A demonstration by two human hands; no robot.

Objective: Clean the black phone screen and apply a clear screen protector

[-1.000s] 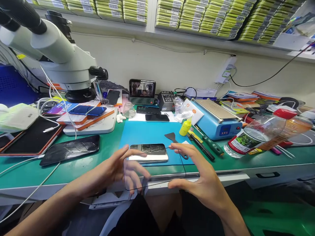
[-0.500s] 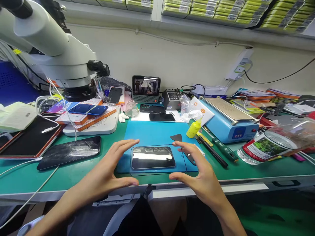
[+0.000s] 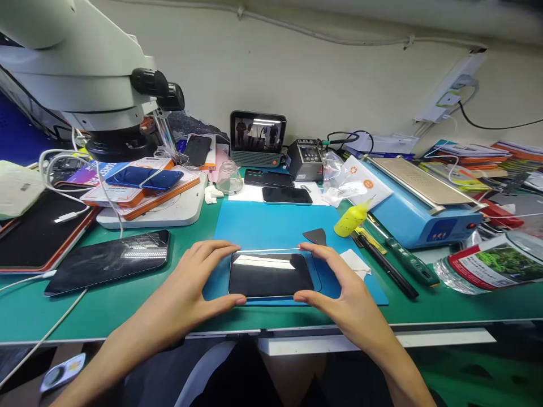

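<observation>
A dark phone (image 3: pixel 271 277) lies sideways on the blue mat (image 3: pixel 271 220), its glossy face reflecting light. Around its outline shows a clear thin panel (image 3: pixel 318 276) with a fine dark border and rounded corners, apparently just above the phone. My left hand (image 3: pixel 199 277) is at its left end, fingers on the far edge and thumb by the near edge. On the other end, my right hand (image 3: pixel 345 288) curves the same way, fingertips at the far edge, thumb near the phone's lower right. How high the panel sits is hard to tell. A dark flat scraper (image 3: pixel 314 236) lies behind my right fingers.
To the right are a yellow bottle (image 3: pixel 352 220), a black pen-like tool (image 3: pixel 392 270), a green-handled tool (image 3: pixel 409 259) and a blue heating plate (image 3: pixel 441 226). Leftward lie a cracked-looking phone (image 3: pixel 110 260) and cables under a microscope (image 3: pixel 97 85). A small screen (image 3: pixel 258 133) stands behind.
My thumbs have risen toward the panel's near edge. The panel has shifted left relative to the phone and lines up more with it. The view has tilted down and closer.
</observation>
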